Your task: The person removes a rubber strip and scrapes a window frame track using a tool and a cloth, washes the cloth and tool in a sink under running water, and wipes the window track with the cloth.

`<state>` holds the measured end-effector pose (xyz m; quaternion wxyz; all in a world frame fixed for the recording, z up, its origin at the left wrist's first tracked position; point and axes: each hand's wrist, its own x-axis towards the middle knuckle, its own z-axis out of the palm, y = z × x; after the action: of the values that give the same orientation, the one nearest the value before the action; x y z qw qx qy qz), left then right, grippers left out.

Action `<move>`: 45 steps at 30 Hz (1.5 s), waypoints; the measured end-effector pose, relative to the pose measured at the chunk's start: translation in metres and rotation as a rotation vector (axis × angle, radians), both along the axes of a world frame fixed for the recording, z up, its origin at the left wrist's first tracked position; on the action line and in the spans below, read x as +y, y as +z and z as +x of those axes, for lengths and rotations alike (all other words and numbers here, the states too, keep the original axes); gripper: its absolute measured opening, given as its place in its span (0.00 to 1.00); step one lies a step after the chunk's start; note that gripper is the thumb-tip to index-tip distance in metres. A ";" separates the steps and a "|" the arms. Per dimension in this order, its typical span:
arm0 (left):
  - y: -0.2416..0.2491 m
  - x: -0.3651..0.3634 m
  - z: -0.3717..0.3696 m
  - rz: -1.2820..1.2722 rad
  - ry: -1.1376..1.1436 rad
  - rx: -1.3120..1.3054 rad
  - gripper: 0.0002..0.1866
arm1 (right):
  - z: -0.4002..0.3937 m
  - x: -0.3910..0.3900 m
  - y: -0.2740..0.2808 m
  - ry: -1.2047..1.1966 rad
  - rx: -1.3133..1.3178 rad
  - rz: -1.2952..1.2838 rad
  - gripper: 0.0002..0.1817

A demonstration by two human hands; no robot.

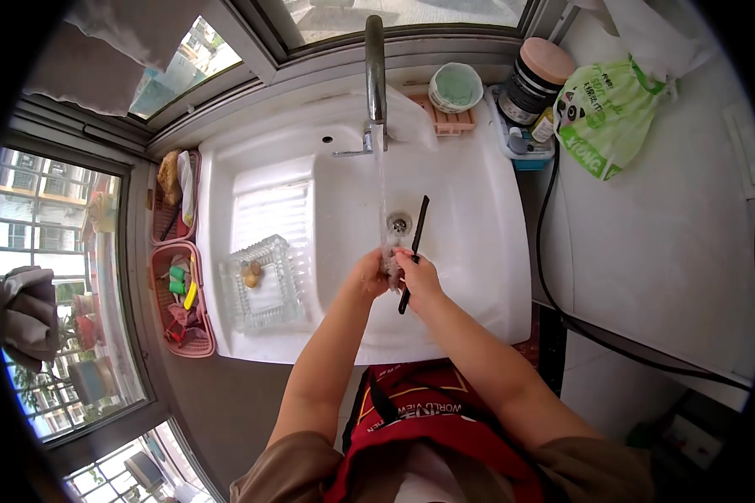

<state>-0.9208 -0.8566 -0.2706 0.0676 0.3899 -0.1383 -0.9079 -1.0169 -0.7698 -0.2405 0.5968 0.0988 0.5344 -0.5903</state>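
Observation:
My left hand (371,274) and my right hand (419,275) are together over the white sink (461,184), in the water running from the tap (376,75). A long, thin black stick-like tool (420,225) is gripped in my right hand, slanting up past the drain (398,223). The fingers of my left hand are closed, and water and the other hand hide what they hold. On the ribbed drainboard to the left, a clear glass dish (283,306) holds a few small brownish lumps (251,274).
Two pink baskets, a front one (195,345) and a rear one, stand along the sink's left side. Behind the basin are a pale green bowl (455,88) and a black jar (524,88). A green plastic bag (608,117) and a black cable (554,310) are to the right.

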 end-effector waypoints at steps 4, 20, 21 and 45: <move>0.021 0.007 -0.019 0.141 0.239 -0.395 0.12 | -0.019 -0.010 -0.037 -0.166 -0.135 0.044 0.09; 0.090 -0.061 0.005 -1.255 -0.404 -0.826 0.23 | 0.022 -0.036 -0.022 -0.300 -0.721 -0.021 0.08; 0.114 -0.072 -0.008 -0.946 -0.230 -0.643 0.31 | 0.020 -0.038 -0.016 -0.293 -0.716 -0.027 0.08; 0.058 0.091 0.021 -2.128 -0.461 -1.374 0.16 | -0.130 0.000 -0.065 1.045 1.400 -0.087 0.33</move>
<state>-0.9001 -0.7656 -0.2127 0.1014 0.4967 -0.8609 0.0439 -1.1469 -0.7695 -0.3053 0.3288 -0.5670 0.7320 -0.1861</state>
